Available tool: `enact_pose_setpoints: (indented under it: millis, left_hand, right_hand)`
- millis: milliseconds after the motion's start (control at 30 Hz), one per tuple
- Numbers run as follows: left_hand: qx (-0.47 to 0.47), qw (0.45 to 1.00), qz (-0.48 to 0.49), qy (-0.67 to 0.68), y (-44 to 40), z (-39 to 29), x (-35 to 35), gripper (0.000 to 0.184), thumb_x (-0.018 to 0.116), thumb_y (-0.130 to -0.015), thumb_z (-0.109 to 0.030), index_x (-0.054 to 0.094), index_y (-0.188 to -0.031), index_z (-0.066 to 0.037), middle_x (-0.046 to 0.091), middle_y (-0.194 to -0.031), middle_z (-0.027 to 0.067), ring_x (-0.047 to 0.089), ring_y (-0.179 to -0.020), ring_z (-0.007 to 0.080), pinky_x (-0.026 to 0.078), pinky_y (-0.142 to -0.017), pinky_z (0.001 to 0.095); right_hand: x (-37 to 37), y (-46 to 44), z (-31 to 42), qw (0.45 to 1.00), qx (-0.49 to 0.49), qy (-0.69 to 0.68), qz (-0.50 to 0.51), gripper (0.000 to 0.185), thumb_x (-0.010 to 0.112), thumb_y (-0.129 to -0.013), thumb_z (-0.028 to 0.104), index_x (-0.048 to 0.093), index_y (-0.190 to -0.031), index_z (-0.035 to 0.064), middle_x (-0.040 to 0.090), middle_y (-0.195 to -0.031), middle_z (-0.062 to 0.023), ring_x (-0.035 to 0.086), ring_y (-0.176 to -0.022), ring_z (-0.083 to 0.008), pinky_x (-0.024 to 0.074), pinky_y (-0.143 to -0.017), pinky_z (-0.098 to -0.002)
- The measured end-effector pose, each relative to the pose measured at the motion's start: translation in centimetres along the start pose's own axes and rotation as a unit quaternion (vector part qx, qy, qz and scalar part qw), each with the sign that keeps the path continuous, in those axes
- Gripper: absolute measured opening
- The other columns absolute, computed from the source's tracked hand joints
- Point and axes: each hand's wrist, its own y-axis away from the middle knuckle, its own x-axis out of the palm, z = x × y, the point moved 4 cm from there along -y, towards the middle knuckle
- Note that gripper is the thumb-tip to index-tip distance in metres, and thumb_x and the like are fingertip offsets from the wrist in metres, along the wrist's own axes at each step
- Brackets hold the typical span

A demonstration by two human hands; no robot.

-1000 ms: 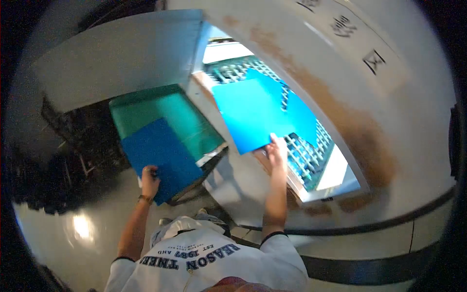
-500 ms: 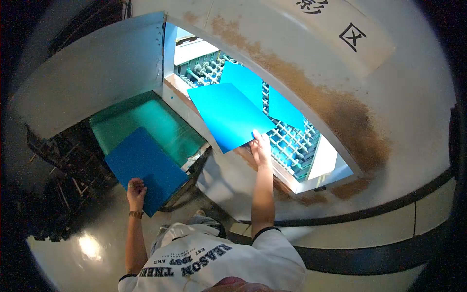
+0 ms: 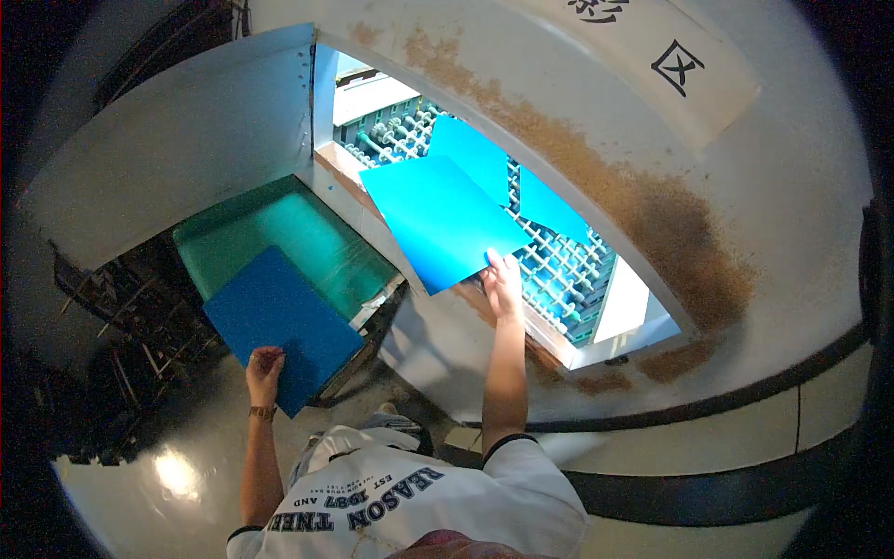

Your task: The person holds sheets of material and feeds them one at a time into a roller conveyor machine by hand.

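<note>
While a bright blue sheet (image 3: 442, 219) is grasped near one corner by the right hand (image 3: 503, 284), thumb on top, a dark blue sheet (image 3: 289, 312) is touched along its edge by the left hand (image 3: 264, 363), at eight o'clock in the view. The left fingers are curled; whether the edge is pinched cannot be told. The bright sheet is held toward twelve o'clock, partly across the near edge of a lit opening (image 3: 626, 347). From it, two more blue sheets (image 3: 473, 156) are seen at one and three o'clock, over rollers (image 3: 570, 267). A green tray (image 3: 298, 214) at ten o'clock is partly covered by the dark sheet. The step in hand is judged to be sheet handling at the opening; a firm corner grip and a flat sheet seem called for.
</note>
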Motion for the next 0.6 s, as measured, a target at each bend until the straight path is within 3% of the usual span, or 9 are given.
enact_pose_setpoints:
  millis: [433,500,600]
  left_hand:
    - [-0.027,0.999,-0.031,-0.001,0.6,0.0,-0.1,0.015,0.064,-0.075,-0.001,0.055,-0.087,-0.005,0.055,-0.076,-0.0003,0.05,-0.069,0.0069,0.041,-0.06,0.0207]
    - [-0.008,0.998,-0.016,-0.053,0.6,-0.1,-0.2,0.023,0.066,-0.073,-0.002,0.054,-0.092,-0.006,0.052,-0.073,-0.0014,0.049,-0.067,0.0063,0.04,-0.058,0.02]
    - [-0.006,0.999,-0.034,-0.025,0.5,-0.6,0.1,0.033,0.068,-0.072,-0.004,0.052,-0.101,-0.006,0.051,-0.073,-0.0016,0.047,-0.065,0.006,0.04,-0.057,0.0191]
  right_hand:
    - [0.2,0.2,0.1,1.0,0.003,0.003,-0.003,0.02,0.057,-0.082,0.007,0.05,-0.101,0.0057,0.057,-0.096,-0.0046,0.055,-0.088,-0.0145,0.0453,-0.074,-0.0285]
    - [-0.1,0.2,0.0,1.0,0.002,0.004,-0.004,0.02,0.057,-0.082,0.007,0.05,-0.101,0.0057,0.056,-0.097,-0.0047,0.055,-0.088,-0.0147,0.0454,-0.074,-0.0286]
    - [0.1,0.3,0.1,1.0,0.002,0.006,-0.003,0.021,0.058,-0.081,0.007,0.05,-0.101,0.0059,0.056,-0.097,-0.0045,0.055,-0.088,-0.0148,0.0455,-0.074,-0.0285]
